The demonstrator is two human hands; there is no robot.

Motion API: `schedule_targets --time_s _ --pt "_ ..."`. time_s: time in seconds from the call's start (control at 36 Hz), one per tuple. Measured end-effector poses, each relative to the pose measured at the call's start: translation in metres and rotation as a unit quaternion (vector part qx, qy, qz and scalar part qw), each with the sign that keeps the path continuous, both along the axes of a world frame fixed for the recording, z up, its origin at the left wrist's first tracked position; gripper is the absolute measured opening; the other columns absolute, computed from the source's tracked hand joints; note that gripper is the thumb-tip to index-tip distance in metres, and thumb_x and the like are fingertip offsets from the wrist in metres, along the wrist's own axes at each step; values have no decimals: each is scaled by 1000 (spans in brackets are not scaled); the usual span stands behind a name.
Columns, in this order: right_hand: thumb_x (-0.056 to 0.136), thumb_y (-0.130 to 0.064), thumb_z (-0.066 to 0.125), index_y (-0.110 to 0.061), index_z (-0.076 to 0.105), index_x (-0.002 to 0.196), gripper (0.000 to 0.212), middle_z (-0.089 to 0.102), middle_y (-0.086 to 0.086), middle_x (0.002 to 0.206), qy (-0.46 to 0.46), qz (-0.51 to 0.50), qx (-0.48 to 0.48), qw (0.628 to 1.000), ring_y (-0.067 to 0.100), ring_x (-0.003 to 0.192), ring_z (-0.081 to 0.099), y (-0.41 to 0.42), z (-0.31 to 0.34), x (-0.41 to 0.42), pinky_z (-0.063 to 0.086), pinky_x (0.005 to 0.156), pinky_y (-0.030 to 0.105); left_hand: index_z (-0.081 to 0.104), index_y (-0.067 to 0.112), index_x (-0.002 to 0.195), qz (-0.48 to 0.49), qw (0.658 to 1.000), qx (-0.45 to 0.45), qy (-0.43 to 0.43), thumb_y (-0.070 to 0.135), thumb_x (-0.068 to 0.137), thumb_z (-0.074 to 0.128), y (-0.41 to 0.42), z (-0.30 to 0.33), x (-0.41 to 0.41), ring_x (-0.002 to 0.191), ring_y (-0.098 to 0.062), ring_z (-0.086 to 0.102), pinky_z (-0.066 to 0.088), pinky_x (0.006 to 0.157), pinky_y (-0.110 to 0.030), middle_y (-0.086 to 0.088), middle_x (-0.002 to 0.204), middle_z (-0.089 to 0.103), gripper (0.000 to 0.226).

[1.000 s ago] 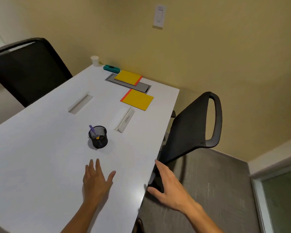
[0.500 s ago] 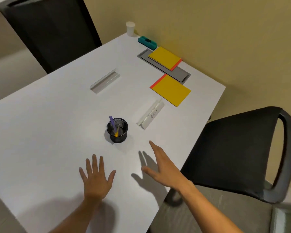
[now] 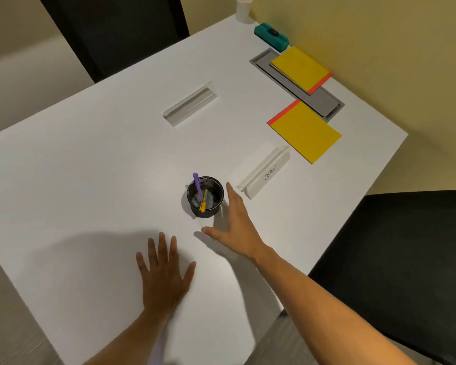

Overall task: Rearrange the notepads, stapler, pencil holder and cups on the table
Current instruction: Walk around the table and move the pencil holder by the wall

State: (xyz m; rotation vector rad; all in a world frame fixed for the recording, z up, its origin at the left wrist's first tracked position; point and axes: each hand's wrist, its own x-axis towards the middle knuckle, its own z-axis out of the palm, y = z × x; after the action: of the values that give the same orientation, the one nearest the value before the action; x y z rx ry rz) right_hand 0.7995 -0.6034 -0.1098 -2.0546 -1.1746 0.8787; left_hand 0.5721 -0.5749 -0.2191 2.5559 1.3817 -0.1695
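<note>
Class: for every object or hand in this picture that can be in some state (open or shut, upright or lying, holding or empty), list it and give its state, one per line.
Black mesh pencil holder: upright, holding two pens.
White paper cup: upright at the far corner.
Teal stapler: lying shut.
Far yellow notepad: closed, resting on the grey panel.
Near yellow notepad: closed, flat.
Left hand: open, empty.
Right hand: open, empty, beside the holder.

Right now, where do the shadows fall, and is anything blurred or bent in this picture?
Head view: a broad soft shadow spreads over the table left of the left hand; the right hand casts a darker one beside the pencil holder. The right hand looks slightly motion-blurred. The wide lens bows the table edges.
</note>
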Motion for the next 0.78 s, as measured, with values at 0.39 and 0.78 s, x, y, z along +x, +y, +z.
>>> schedule_targets --time_s 0.39,0.78 --pt "76 -50 81 -17 24 156 104 29 1 154 -37 -33 10 999 19 140 36 45 -11 -3 42 112 36 29 13 154 -2 1000 2 28 70 88 33 0 2 1 150 -43 14 13 116 -66 -19 163 16 87" --pt "77 -49 81 -15 26 156 102 30 -1 148 -38 -13 6 999 17 135 42 15 3 -14 44 110 29 31 15 154 4 1000 -11 -1 67 88 38 0 6 -1 151 -40 14 13 118 -64 -15 164 17 85"
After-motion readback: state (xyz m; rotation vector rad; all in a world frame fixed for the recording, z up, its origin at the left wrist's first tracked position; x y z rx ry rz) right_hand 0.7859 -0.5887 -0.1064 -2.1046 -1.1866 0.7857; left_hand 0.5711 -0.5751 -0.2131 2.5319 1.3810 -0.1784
